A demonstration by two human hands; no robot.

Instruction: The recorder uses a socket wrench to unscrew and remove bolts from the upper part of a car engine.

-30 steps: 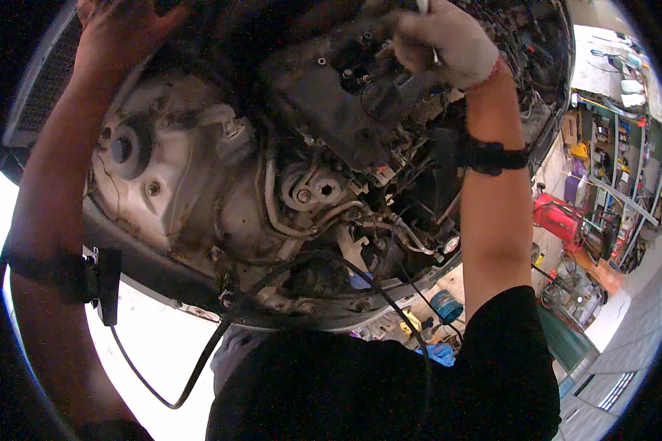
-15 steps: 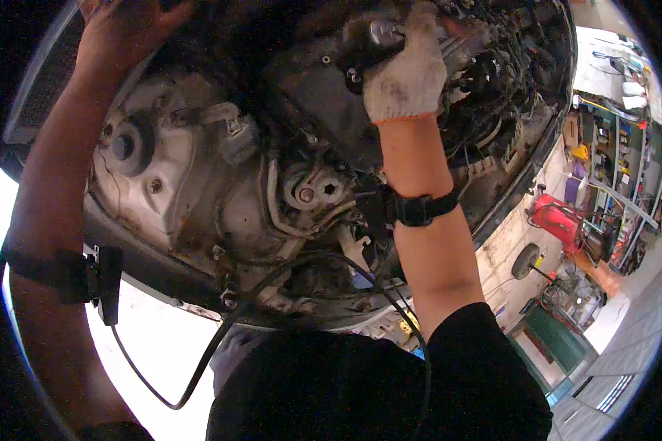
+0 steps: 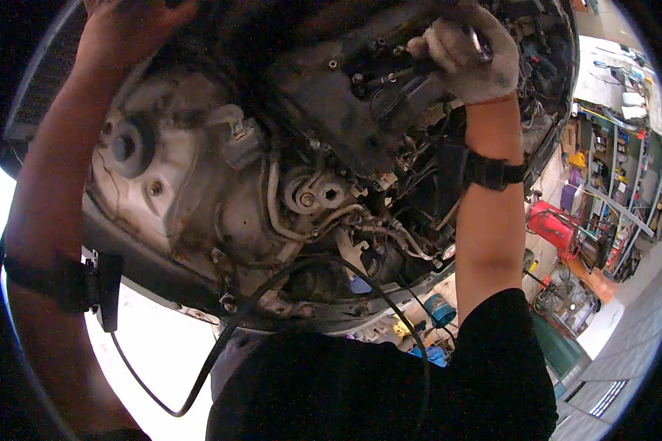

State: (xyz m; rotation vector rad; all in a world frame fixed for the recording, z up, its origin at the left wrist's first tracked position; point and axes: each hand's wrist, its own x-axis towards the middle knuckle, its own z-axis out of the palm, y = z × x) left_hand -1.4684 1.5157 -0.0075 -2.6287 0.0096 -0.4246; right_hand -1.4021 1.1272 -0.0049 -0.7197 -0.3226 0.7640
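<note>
Head view, from the fingers outward:
- The gloved right hand (image 3: 478,62) has its fingers curled closed around a shiny metal piece (image 3: 481,44), probably part of a tool, above the right end of the dark engine cover (image 3: 320,95).
- The bare left hand (image 3: 129,33) is at the bay's upper left; its fingers run into shadow and the picture's edge, so I cannot tell their spread or contact.
- Should that right-hand grip slip under force, the knuckles could strike nearby hard parts.
- Beside the cover are bent pipes (image 3: 273,195), with dark gaps where a dropped small part could be lost.
- A black cable (image 3: 324,257) loops over the bay's near edge; an arm swing could snag it.
</note>
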